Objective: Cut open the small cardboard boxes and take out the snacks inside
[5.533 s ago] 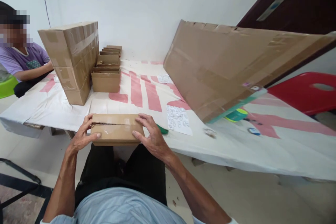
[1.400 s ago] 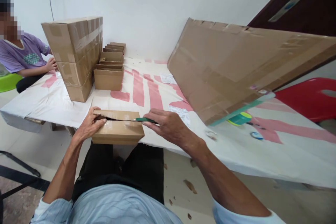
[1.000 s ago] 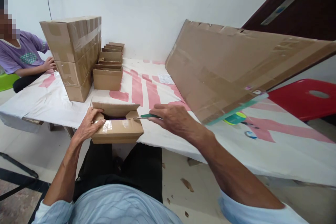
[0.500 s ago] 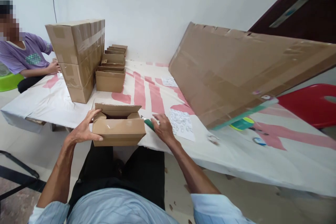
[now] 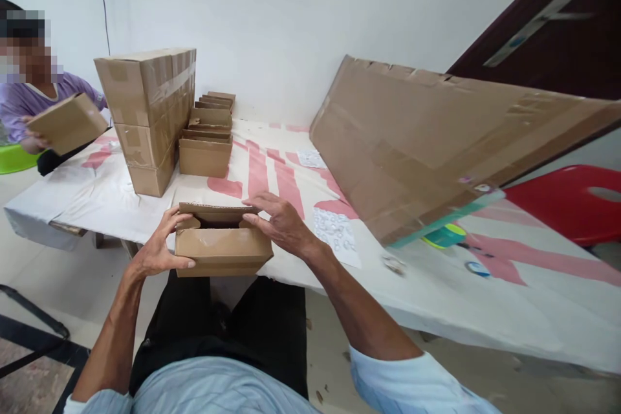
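Observation:
A small cardboard box (image 5: 226, 253) sits at the table's near edge in front of me, its top partly open with the back flap raised. My left hand (image 5: 162, 246) grips the box's left end, the thumb along the front and the fingers over the top corner. At the right end, my right hand (image 5: 279, 220) has its thumb and fingers at the raised flap and side flap. The green-handled tool that lay beside the box does not show now.
Stacked taped boxes (image 5: 138, 97) and a row of open boxes (image 5: 204, 156) stand at back left. A large cardboard sheet (image 5: 427, 149) leans on the right, near a tape roll (image 5: 478, 269) and printed paper (image 5: 336, 233). A co-worker (image 5: 72, 87) holds a box (image 5: 68, 123).
My right hand has moved left from the green-handled tool onto the box's flaps. My left hand keeps its grip. The co-worker has raised a box into view.

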The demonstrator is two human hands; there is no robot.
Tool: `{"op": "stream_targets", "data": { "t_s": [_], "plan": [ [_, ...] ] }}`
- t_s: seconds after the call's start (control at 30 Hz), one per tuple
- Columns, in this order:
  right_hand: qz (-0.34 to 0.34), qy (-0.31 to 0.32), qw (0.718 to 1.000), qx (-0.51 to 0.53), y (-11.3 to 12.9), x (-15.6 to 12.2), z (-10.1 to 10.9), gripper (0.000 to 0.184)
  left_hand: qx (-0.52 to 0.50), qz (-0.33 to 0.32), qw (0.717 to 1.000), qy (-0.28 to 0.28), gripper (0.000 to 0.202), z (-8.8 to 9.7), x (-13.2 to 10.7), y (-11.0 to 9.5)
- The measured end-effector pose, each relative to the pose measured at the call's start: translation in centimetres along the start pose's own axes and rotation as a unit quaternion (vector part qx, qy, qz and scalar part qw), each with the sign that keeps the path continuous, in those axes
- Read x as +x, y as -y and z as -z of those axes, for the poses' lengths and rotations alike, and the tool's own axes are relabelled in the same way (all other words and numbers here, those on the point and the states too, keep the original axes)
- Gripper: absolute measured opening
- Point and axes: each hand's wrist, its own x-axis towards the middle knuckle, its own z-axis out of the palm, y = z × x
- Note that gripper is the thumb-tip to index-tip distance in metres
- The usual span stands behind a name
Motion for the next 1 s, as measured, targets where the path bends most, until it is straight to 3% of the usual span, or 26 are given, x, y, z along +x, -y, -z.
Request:
{"op": "stream_targets", "data": {
  "t_s": [0.07,0.3,0.6,1.0],
  "plan": [
    [0.004,0.026,0.999,0.042,-0.1,0.4,0.0,0.02,0.011,-0.021,1.0,-0.011,0.086,0.0,0.1,-0.4],
    [0.0,0.007,0.992,0.124,-0.3,1.1,-0.5,0.022,0.009,-0.054,0.998,-0.026,0.082,-0.1,1.2,-0.6],
    [-0.092,0.006,0.965,0.245,-1.3,1.5,-0.5,0.022,0.002,-0.048,0.999,-0.016,0.086,0.1,2.0,0.1],
    [-0.197,0.052,0.943,0.264,-1.4,1.9,0.0,0.035,0.0,-0.052,0.999,-0.008,0.079,0.1,2.3,0.3]
  ]
}}
